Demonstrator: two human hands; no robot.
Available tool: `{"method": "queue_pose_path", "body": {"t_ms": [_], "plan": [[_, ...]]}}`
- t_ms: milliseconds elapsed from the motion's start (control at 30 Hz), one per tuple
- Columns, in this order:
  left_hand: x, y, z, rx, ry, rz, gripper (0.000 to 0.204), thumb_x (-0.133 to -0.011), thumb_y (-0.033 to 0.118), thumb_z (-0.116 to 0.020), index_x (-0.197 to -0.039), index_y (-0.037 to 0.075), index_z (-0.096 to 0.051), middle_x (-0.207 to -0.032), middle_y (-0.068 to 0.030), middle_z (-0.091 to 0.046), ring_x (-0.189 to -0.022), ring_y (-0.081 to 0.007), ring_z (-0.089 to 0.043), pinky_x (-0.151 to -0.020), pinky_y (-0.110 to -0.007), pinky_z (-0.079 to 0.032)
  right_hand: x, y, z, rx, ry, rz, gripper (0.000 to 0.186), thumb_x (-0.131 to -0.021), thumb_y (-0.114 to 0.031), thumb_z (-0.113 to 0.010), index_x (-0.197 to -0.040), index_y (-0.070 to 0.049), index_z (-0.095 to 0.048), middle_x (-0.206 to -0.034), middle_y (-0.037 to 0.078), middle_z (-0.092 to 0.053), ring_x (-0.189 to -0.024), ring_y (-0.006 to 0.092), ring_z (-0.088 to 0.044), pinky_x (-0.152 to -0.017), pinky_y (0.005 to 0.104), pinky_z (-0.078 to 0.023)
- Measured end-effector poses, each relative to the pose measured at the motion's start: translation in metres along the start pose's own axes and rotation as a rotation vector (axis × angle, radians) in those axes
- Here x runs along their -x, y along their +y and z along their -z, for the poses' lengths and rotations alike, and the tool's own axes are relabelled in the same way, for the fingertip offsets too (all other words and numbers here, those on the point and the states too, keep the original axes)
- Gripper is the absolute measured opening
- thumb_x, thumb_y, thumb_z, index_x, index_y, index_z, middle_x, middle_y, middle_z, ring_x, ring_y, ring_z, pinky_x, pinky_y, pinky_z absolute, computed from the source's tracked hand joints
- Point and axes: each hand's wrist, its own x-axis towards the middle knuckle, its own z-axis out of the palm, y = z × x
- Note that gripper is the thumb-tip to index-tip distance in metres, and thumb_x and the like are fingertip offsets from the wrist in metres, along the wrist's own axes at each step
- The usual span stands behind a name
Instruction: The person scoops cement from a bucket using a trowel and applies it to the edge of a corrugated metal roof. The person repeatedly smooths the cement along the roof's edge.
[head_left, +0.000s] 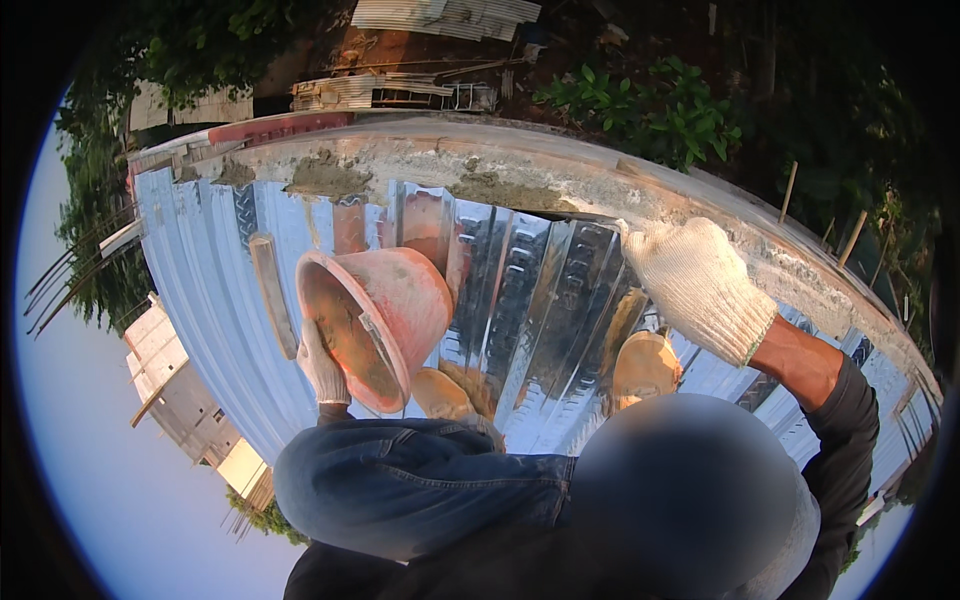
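My gloved left hand (325,365) grips the side of a faded red bucket (410,305), which lies tilted with its dirty inside showing. My gloved right hand (690,280) is closed at the edge of the concrete band, on what looks like a thin metal trowel (590,216), mostly hidden. Patches of wet grey mortar (505,195) sit along the concrete band (700,210) just above the corrugated metal sheets (520,320). My two tan boots (645,365) stand on the sheets below my hands.
A loose wooden batten (272,290) lies left of the bucket. Beyond the concrete band are plants (650,110), stacked sheets (440,15) and upright stakes (850,240) at the right. An unfinished building (170,380) and protruding rebar (60,280) show at the far left.
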Motion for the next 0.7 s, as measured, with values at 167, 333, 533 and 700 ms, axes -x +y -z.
{"method": "queue_pose_path", "body": {"t_ms": [167, 333, 533, 700], "plan": [[-0.002, -0.003, -0.007, 0.011, 0.0, -0.02, 0.052, -0.12, 0.046, -0.063, -0.125, -0.004, -0.076, -0.117, -0.0066, -0.079, -0.1, -0.0148, -0.073, -0.089, -0.034, -0.061, 0.018, 0.025, 0.005, -0.033, 0.013, 0.008, 0.034, -0.096, -0.012, -0.078, -0.127, 0.001, -0.074, -0.08, 0.015, -0.074, -0.072, 0.0343, -0.079, -0.063, 0.045, -0.063], [-0.007, -0.01, 0.007, -0.022, -0.002, 0.008, 0.052, -0.12, 0.046, -0.063, -0.126, -0.004, -0.076, -0.116, -0.0064, -0.079, -0.1, -0.0151, -0.073, -0.09, -0.034, -0.061, 0.033, 0.038, 0.032, -0.114, 0.045, -0.078, 0.024, -0.087, -0.015, -0.083, -0.107, -0.004, -0.076, -0.081, 0.015, -0.074, -0.08, 0.0385, -0.079, -0.073, 0.0495, -0.062], [-0.005, -0.01, 0.012, -0.032, 0.015, 0.004, 0.05, -0.121, 0.045, -0.063, -0.124, -0.004, -0.076, -0.116, -0.006, -0.079, -0.099, -0.0142, -0.073, -0.089, -0.032, -0.061, -0.024, 0.021, 0.012, -0.142, 0.148, -0.074, 0.024, -0.087, -0.009, -0.081, -0.11, 0.0, -0.076, -0.085, 0.017, -0.076, -0.078, 0.0357, -0.08, -0.07, 0.047, -0.063], [-0.007, -0.01, 0.001, 0.013, 0.03, -0.003, 0.047, -0.121, 0.042, -0.064, -0.123, -0.003, -0.077, -0.116, -0.005, -0.079, -0.098, -0.0132, -0.072, -0.089, -0.032, -0.06, -0.049, -0.005, -0.012, -0.141, 0.099, -0.02, 0.029, -0.088, -0.002, -0.079, -0.116, 0.002, -0.074, -0.085, 0.017, -0.076, -0.074, 0.0348, -0.081, -0.065, 0.0451, -0.064]]}}
